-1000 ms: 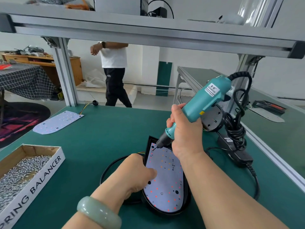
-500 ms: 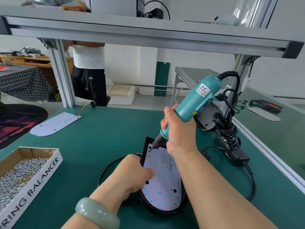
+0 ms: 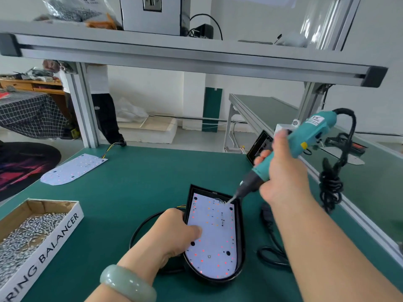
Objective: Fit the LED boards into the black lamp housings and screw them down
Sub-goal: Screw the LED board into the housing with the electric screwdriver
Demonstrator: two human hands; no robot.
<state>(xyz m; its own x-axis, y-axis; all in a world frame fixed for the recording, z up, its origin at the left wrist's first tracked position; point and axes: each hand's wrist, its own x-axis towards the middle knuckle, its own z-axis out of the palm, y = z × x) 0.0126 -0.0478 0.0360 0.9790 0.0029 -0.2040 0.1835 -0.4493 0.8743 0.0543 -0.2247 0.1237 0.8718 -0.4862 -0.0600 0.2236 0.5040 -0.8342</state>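
Note:
A black lamp housing (image 3: 239, 243) lies on the green bench in front of me with a white LED board (image 3: 214, 236) seated inside it. My left hand (image 3: 174, 232) grips the housing's left rim, thumb pressing on the board. My right hand (image 3: 281, 171) holds a teal electric screwdriver (image 3: 305, 138), tilted, its bit tip touching the board's far right corner. A second LED board (image 3: 73, 168) with wires lies at the far left. Another black housing (image 3: 259, 144) stands behind my right hand.
A cardboard box (image 3: 45, 234) marked BALANCER, full of screws, sits at the left front. The screwdriver's black cable (image 3: 331, 182) hangs coiled at the right, over the bench's aluminium edge. An aluminium shelf beam (image 3: 196, 59) crosses overhead. A person stands behind the left post.
The screwdriver tip has shifted from the board's far left corner to its far right corner. My left hand stays on the housing. The person behind has walked left.

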